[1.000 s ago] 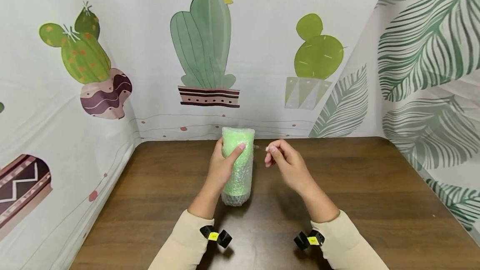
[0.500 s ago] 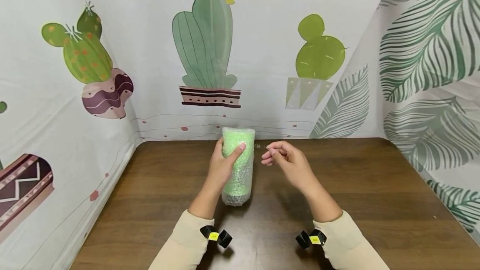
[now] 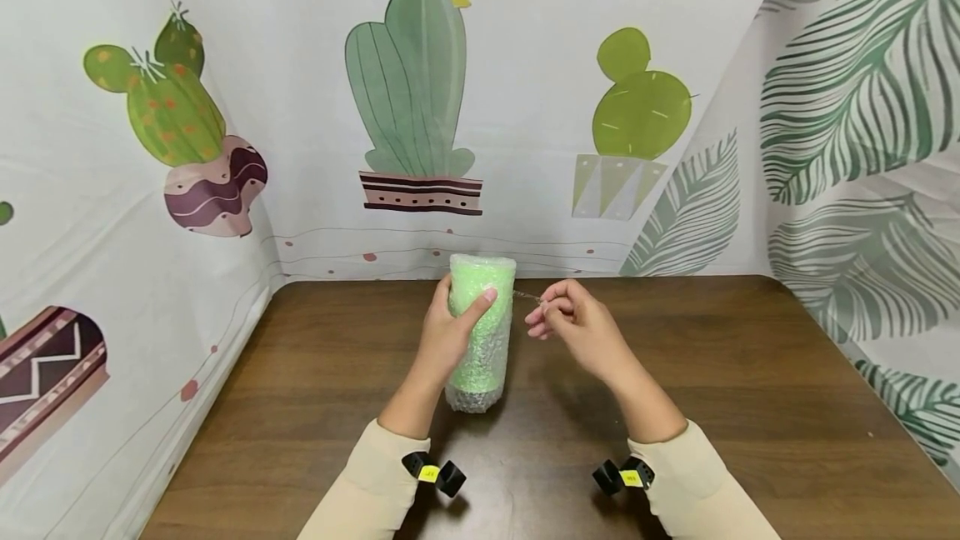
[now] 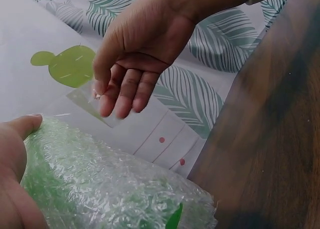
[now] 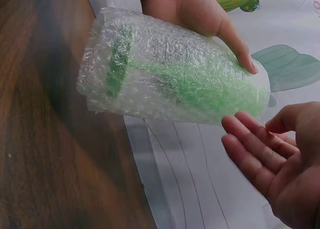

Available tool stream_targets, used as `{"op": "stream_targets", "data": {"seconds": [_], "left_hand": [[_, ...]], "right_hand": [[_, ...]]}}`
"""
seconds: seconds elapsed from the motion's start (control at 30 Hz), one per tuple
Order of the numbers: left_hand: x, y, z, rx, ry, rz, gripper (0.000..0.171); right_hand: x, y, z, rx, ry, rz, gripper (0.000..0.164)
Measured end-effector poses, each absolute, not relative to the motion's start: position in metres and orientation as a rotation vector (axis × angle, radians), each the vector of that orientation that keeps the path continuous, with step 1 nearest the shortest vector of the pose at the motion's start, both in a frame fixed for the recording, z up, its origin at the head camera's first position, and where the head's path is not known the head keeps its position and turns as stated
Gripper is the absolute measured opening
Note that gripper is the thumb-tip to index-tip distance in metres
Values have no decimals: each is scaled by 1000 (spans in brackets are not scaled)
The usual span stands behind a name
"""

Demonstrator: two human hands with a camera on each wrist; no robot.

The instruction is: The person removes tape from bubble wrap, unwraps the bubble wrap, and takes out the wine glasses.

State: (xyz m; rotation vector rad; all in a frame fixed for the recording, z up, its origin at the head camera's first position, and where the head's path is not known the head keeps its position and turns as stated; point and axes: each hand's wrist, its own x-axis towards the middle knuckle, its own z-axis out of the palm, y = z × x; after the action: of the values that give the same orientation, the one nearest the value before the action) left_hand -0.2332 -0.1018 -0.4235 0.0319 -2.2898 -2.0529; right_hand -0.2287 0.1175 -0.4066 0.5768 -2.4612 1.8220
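My left hand [image 3: 450, 332] grips a tall, roundish green thing in bubble wrap [image 3: 491, 348] from its left side, thumb across the upper front. The wrapped thing stands nearly upright, leaning slightly right. Out from its upper right edge runs a thin strip of clear tape [image 3: 527, 296], pinched at its free end between thumb and forefinger of my right hand [image 3: 588, 332]. In the right wrist view, the wrapping [image 5: 185, 89] shows a darker green band near its bottom end. The other right fingers [image 5: 255, 156] are half bent and hold nothing.
Both hands work over a brown wooden table [image 3: 712, 373]. Behind it hangs a white cloth [image 3: 525, 107] printed with cacti, and a leaf-patterned cloth [image 3: 862, 232] hangs at the right. Each wrist carries a small black camera [image 3: 450, 477].
Half a second ago the right fingertips were loosened beside the tape; now they pinch it a little further right. The wrapped thing's top has shifted slightly right with the left hand.
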Motion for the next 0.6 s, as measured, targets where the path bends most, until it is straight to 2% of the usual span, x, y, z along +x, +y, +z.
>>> {"op": "stream_targets", "data": {"seconds": [0.43,0.6], "left_hand": [[-232,-101,-426,30,-2350,-2013,90],[-231,-99,-424,8,-2383,-1984,93]], "right_hand": [[-227,115,-410,594,-2454,1839,10],[-226,115,-407,517,-2450,1758,16]]}}
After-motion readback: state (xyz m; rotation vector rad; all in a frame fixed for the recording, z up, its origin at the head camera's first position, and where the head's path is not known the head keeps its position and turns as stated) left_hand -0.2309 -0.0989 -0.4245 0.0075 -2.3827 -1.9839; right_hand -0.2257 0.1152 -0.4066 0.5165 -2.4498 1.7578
